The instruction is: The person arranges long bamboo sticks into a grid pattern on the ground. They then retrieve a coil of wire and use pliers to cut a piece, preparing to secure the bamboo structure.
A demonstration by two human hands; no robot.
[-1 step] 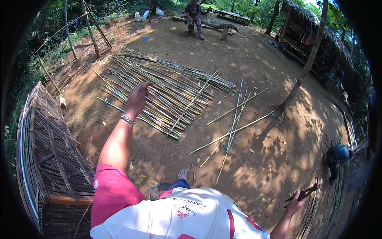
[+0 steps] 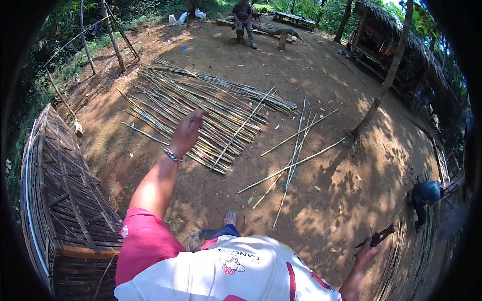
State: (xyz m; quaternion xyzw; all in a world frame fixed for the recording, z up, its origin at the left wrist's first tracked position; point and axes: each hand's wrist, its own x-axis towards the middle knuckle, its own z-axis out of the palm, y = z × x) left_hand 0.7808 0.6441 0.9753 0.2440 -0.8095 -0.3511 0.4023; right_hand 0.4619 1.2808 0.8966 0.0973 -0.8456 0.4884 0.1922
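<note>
Thin yellow-green bamboo poles [image 2: 221, 118] are seen, in the head view, laid side by side on brown bare soil, in front of the person, and one pole is placed across them near their lower right ends. The bare left hand [image 2: 188, 133], with a silver chain bracelet [image 2: 172, 155] on its wrist, is raised in front of these poles; its fingers are loosely stretched. By the right hand [image 2: 369, 252], at the lower right, a dark long object [image 2: 384, 235] is held; its exact kind cannot be told. Several loose slim poles [image 2: 301, 163] are crossed over each other just beside the laid group. At the left, a brown slatted bamboo structure [image 2: 75, 185] is seen. At the far right, a crouching co-worker in a blue head covering [image 2: 428, 192] is placed near long bundled strips [image 2: 396, 261].
</note>
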